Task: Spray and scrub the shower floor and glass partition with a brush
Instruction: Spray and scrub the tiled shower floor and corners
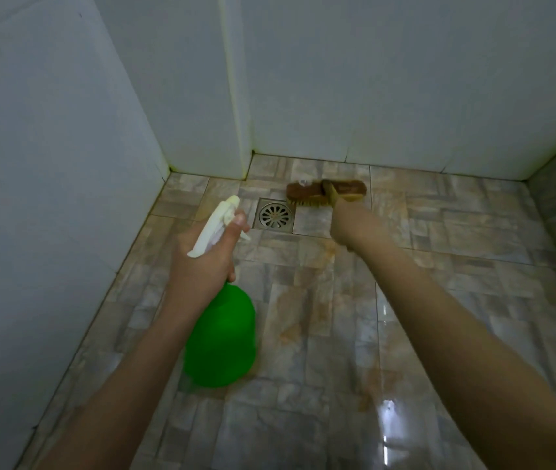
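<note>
Left grip (202,262) holds spray bottle (220,337), right grip (351,228) holds brush (325,193) on glossy tiled floor (439,283) beside drain (275,215).

Tiled shower stall (439,266) with floor drain (275,215)

Green spray bottle (220,337) (white trigger), brown brush (325,191), marbled beige floor (439,266)

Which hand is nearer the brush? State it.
Right. The right hand grips the brush by its handle; the left hand holds the spray bottle, left of the drain.
</note>
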Demonstrator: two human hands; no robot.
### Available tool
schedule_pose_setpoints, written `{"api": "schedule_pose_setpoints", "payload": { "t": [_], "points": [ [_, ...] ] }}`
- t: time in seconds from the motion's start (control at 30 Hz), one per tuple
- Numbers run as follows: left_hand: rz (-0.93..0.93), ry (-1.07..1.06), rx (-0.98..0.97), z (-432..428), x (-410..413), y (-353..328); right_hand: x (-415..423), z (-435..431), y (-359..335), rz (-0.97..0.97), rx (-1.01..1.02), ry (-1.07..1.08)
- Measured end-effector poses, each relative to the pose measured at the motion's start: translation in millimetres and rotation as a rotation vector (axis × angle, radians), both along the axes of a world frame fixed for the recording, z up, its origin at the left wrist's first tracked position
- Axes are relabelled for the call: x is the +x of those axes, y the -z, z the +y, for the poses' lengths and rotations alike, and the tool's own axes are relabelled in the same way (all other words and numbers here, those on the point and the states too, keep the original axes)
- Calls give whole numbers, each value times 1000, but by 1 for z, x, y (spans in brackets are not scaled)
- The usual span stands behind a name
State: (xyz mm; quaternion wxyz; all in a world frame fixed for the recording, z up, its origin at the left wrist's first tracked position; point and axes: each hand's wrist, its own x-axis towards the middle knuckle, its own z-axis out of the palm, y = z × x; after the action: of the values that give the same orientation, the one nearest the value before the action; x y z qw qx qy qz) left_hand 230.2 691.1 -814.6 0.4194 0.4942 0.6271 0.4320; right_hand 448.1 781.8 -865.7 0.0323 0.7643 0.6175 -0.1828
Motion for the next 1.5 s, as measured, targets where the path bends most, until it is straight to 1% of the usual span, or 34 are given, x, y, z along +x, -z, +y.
{"api": "schedule_pose_setpoints", "payload": {
  "t": [0.07,0.1,0.2,0.27,0.3,0.33,0.43,0.5,0.57,0.6,0.7,0.77,0.87,0.93,1.0,1.03,1.1,1.17,1.23,1.27,1.4,1.47,1.5],
  "points": [
    [-20,-1,12,-1,-3,-1,1,23,-10,-15,-8,-36],
    [-14,-7,26,0,-6,-1,-1,17,-13,-23,-22,-32],
    [-16,-79,49,2,-21,-1,-21,-50,-13,-10,-16,-56],
    [-11,-141,50,1,-33,0,-41,-99,-8,49,-4,-155],
    [8,-163,50,0,-39,2,-49,-103,-5,49,15,-219],
    [36,-180,52,-1,-46,4,-55,-95,-3,42,44,-272],
    [38,-210,88,-7,-63,-3,-77,-32,2,41,43,-321],
    [43,-216,126,-13,-76,-8,-85,-7,-6,9,-31,-351],
    [61,-218,121,-18,-91,-6,-88,-21,-9,-3,-72,-354],
    [69,-227,101,-21,-97,-6,-88,-38,-8,-6,-52,-369],
    [120,-267,45,-30,-109,-3,-93,-78,-1,-47,-3,-507],
    [161,-289,44,-35,-113,0,-103,-71,-4,-20,-26,-589],
    [240,-297,42,-40,-121,-2,-121,-35,-12,69,-124,-596],
    [210,-274,37,-42,-127,-3,-129,-17,-16,2,-176,-576],
    [202,-212,19,-47,-131,-5,-135,-12,-9,-101,-142,-591],
    [211,-179,19,-49,-133,-4,-140,-12,-5,-96,-115,-593],
    [171,-157,62,-53,-131,-4,-159,-5,8,-2,-75,-600],
    [74,-168,137,-54,-128,-2,-176,11,14,74,-19,-665],
    [27,-204,204,-53,-128,-4,-177,36,8,130,-9,-718],
    [33,-208,219,-54,-130,-7,-169,47,-1,135,-40,-738],
    [13,-127,214,-63,-148,-12,-121,66,-34,18,-268,-776],
    [-27,-117,222,-67,-153,-10,-124,61,-34,39,-306,-777],
    [-38,-125,225,-68,-154,-9,-133,61,-28,55,-286,-792]
  ]
}}
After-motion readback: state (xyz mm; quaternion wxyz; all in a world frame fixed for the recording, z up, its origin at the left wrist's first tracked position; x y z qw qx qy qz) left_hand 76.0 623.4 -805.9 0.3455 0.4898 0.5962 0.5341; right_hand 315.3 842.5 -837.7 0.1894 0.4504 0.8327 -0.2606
